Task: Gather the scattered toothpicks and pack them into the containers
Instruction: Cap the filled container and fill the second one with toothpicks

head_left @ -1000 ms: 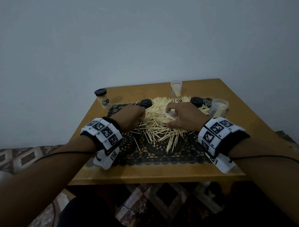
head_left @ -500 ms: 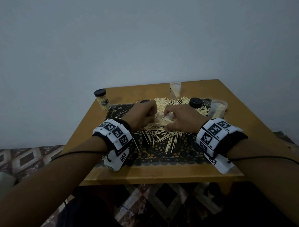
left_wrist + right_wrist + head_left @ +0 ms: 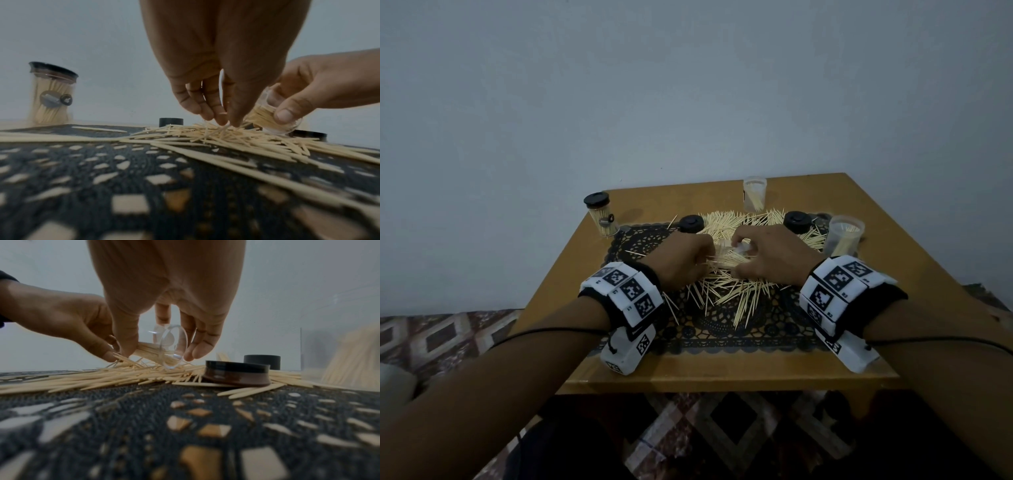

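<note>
Table [image 3: 722, 371]: wood, square, against a plain wall. Black lace mat [image 3: 726, 330] lies at its middle; all places below are given from the mat.

Toothpicks [image 3: 726, 291]: loose heap across the mat's middle and far half, some strays toward its near edge.

Left hand [image 3: 685, 262]: over the mat's left-centre, palm down, wrist raised, fingers [image 3: 207, 105] pointing down and bunched with the thumb, tips in the heap beside the jar mouth. They pinch at toothpicks; how many are held cannot be told.

Right hand [image 3: 774, 257]: over the mat's right-centre, palm down, fingers and thumb curled round a small clear jar [image 3: 164, 350]. The jar lies tilted on its side, low over the heap, mouth toward the left hand, base toward the right wrist. A bundle of toothpicks shows inside it.

Capped jar [image 3: 602, 219]: upright, black lid on, full of toothpicks, off the mat's far left corner.

Open jar [image 3: 754, 193]: upright, partly filled, beyond the mat's far edge.

Second open jar [image 3: 844, 236]: upright, partly filled, at the mat's far right corner.

Lid [image 3: 691, 223]: black, on the mat's far edge, left of the heap.

Second lid [image 3: 797, 222]: black, on the mat's far edge, right of the heap, resting on toothpicks.

Both wrists carry white bands with black square markers.
</note>
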